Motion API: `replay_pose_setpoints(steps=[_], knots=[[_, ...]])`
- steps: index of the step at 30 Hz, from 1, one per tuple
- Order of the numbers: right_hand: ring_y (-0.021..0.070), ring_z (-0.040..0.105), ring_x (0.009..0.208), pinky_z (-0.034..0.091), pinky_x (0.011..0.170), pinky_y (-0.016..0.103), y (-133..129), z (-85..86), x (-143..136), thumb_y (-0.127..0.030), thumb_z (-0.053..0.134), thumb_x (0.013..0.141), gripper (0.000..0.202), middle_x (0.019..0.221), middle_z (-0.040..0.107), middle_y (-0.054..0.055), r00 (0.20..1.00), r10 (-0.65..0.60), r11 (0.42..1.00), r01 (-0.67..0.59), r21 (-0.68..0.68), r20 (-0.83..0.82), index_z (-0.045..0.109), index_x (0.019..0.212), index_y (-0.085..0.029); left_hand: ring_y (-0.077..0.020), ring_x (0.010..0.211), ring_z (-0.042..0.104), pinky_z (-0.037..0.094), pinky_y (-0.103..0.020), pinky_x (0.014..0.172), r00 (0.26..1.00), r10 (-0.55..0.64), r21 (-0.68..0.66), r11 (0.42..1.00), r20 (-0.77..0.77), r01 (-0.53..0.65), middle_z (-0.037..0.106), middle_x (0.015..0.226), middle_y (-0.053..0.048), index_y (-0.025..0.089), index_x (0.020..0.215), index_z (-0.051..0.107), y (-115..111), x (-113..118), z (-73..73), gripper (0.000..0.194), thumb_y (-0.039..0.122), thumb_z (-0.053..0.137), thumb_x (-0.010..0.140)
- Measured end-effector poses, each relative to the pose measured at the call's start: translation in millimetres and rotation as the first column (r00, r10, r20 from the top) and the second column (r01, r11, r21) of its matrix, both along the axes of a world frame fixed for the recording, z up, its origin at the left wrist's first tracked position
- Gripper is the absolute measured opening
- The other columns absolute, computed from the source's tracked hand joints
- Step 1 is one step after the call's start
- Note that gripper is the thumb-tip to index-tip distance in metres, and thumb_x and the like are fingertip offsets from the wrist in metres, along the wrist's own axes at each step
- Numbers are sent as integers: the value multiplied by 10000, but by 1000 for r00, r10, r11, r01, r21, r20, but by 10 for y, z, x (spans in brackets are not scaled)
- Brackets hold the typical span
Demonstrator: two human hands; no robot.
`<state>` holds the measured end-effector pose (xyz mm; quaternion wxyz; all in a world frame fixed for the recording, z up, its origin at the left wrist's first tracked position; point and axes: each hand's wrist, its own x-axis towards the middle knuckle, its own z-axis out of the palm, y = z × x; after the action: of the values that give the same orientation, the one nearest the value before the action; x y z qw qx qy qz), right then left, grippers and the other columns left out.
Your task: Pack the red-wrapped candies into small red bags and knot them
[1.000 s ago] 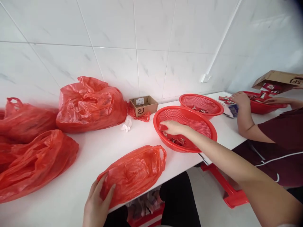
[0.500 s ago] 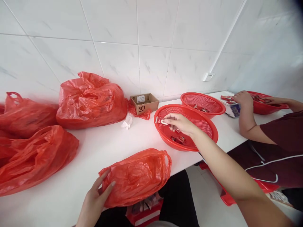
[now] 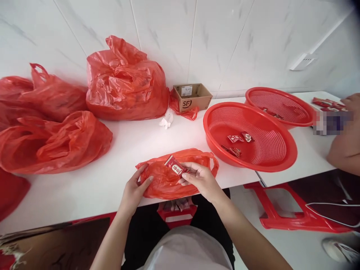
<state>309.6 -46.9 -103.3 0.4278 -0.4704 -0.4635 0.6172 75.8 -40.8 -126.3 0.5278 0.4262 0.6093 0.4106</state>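
Near the table's front edge lies a red plastic bag (image 3: pixel 160 189), spread low with its mouth facing up. My left hand (image 3: pixel 135 190) pinches the left rim of this bag between thumb and fingers. Above the bag, my right hand (image 3: pixel 203 182) holds a small red snack packet (image 3: pixel 174 165) with a pale label, tilted. To the right stands a red perforated basket (image 3: pixel 272 153). Several similar small packets (image 3: pixel 235 139) lie on its bottom.
Behind it is a second red basket (image 3: pixel 281 98) with a few packets. Full red bags (image 3: pixel 126 90) crowd the left side. A small cardboard box (image 3: pixel 193 100) and crumpled white tissue (image 3: pixel 166 119) lie by the wall. At right are a co-worker's arm (image 3: pixel 344 150) and a red stool (image 3: pixel 295 221).
My right hand has moved from over the basket back to above the bag, still with a packet. My left hand stays on the bag's rim. The view has shifted.
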Motion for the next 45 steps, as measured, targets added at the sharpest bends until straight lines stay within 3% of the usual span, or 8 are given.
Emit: replay_pose_setpoints(steps=[6,11,15,20,25,31,37,45], knots=[[135,682,692,580,755,344,-11,5,63,-250,529,906,292,1180,683,78,838,-134,968,-5,252,529,611,1185,-223,-306,1243,573,494,-430,1023,1000,-28,-2,1000,9,28,574,1398,-130,173,1410,497,25,-23,-11,744,468,719,763],[130,674,685,561,637,275,-96,610,519,-339,553,934,230,1063,719,55,858,-213,906,-5,422,468,656,1113,-239,-312,1263,558,491,-426,1030,996,-74,23,997,54,73,583,1392,-118,196,1407,504,-4,-60,-1,732,473,717,764],[188,687,803,552,728,342,231,964,1140,-382,566,917,279,1036,720,58,526,-533,812,97,576,663,647,1150,-253,-331,1230,582,506,-438,1009,995,-74,14,997,61,73,604,1366,-119,203,1374,544,-25,-58,60,718,511,719,749],[283,657,1002,491,800,360,602,841,1518,-265,596,857,397,1173,678,114,20,90,963,-256,-82,996,618,1253,-247,-332,1245,572,492,-451,1025,1000,-21,-23,1000,-13,21,638,1330,-71,271,1348,576,-16,-77,44,675,529,720,742],[271,665,884,439,722,330,721,624,1478,-251,585,841,308,1034,708,115,-134,209,921,-306,-241,969,668,1138,-245,-342,1241,574,469,-503,1037,1000,13,-46,999,-21,-13,654,1305,-46,320,1317,600,56,-87,-35,650,541,733,721],[221,647,791,414,681,307,833,688,1614,-303,614,820,190,878,706,64,-30,108,966,-231,-113,994,667,987,-228,-337,1285,536,421,-518,1084,987,130,-22,991,98,-128,628,1340,-63,290,1310,604,147,44,-46,631,487,750,729],[178,606,846,453,753,316,542,835,1265,-423,674,797,258,972,660,25,615,-386,897,77,435,688,562,911,-220,-314,1298,528,397,-503,1112,967,204,27,977,155,-210,609,1364,-59,303,1349,565,185,84,-125,618,430,735,768],[173,639,927,507,810,305,62,235,-153,-377,693,821,386,1050,665,36,953,-66,960,-21,280,297,579,1162,-237,-306,1319,506,412,-473,1102,976,161,103,979,148,-177,557,1423,-84,262,1385,529,132,81,-132,622,394,709,804]])
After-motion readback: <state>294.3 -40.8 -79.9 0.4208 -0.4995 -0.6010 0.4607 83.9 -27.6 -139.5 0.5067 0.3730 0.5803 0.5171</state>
